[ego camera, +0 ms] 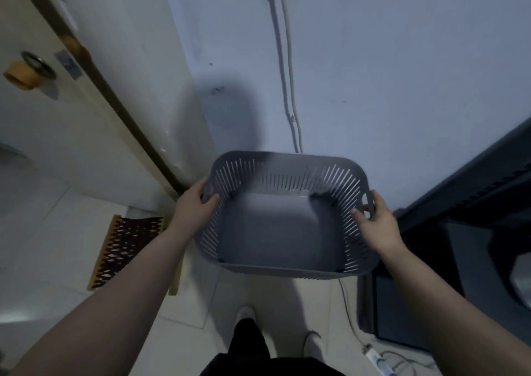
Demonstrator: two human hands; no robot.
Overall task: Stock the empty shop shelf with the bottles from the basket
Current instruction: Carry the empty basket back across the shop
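A grey slotted plastic basket (284, 270) hangs in the air in front of me, held by both sides above the floor. Its inside is bare, with no bottles showing. My left hand (194, 203) grips the basket's left rim, thumb inside. On the opposite side my right hand (376, 222) holds the right rim at its handle cut-out. No bottles and no shop shelf front are visible in the head view.
A pale wall (373, 74) with a cable (290, 59) running down it faces me. A cream door (57, 117) with a round knob (21, 75) is on the left. Dark furniture (474, 217) stands at right. A doormat (123, 249) lies on the tiled floor, and a power strip (376, 360) at lower right.
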